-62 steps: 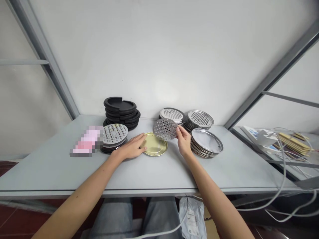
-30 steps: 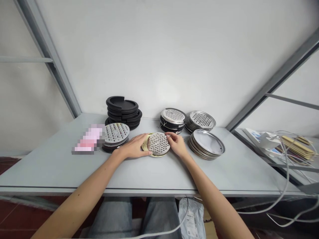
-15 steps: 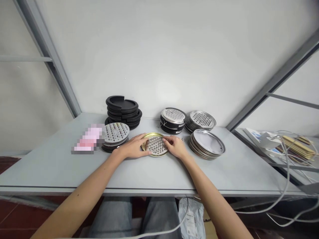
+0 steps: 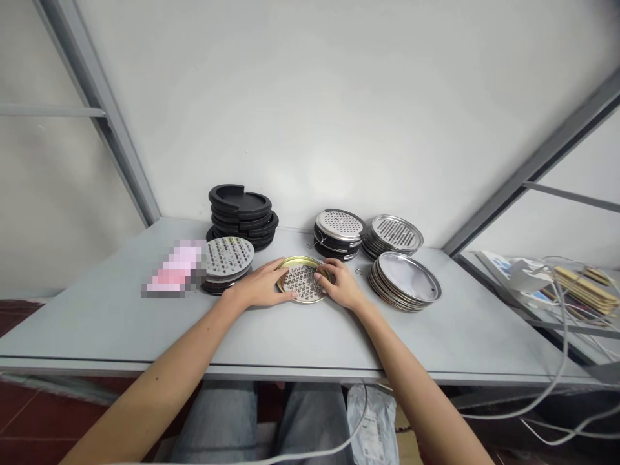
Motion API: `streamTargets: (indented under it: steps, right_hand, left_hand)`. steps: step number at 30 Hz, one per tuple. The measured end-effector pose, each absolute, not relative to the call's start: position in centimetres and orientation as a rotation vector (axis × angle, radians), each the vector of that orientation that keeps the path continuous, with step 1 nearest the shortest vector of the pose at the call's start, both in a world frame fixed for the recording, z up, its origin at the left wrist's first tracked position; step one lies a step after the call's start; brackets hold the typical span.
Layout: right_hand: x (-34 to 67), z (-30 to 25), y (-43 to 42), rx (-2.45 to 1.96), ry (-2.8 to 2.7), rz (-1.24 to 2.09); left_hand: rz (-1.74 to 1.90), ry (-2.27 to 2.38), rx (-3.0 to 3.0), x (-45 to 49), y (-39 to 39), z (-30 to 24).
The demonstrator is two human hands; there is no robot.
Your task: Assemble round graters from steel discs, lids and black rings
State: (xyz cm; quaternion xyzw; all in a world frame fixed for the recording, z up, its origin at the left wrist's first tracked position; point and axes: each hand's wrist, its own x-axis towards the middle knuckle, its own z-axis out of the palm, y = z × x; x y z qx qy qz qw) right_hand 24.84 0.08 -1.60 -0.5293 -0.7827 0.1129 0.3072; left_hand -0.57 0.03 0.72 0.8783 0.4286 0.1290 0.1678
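A round metal grater plate (image 4: pixel 301 284) with raised holes lies on the table, set in a shallow gold-coloured ring (image 4: pixel 298 259). My left hand (image 4: pixel 259 286) is curved round its left side, fingers at the back rim and thumb along the front. At the right edge, my right hand (image 4: pixel 343 285) holds the rim, its thumb resting over the plate and its fingers bent at the back. Close to my left wrist, another perforated disc (image 4: pixel 227 255) tops a small stack. Behind my right hand is a stack with a perforated silver disc (image 4: pixel 341 225) and black rings.
Black notched rings (image 4: pixel 241 200) are piled at the back left. On the right stand slotted metal discs (image 4: pixel 394 232) and plain silver lids (image 4: pixel 409 278). A small wire ring (image 4: pixel 358 272) lies between. White cables (image 4: pixel 557 374) hang at the right.
The fingers of my right hand have spread and moved back along the rim, with the thumb still over the plate. My left hand keeps its hold. The view has shifted slightly.
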Motion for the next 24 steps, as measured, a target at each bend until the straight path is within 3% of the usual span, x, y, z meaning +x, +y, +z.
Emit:
streamTargets:
  steps: [24]
  right_hand:
    - [24.96, -1.07, -0.72, -1.358, -2.174, 0.344]
  left_hand:
    - [0.393, 1.237, 2.496, -0.31, 0.01, 0.5]
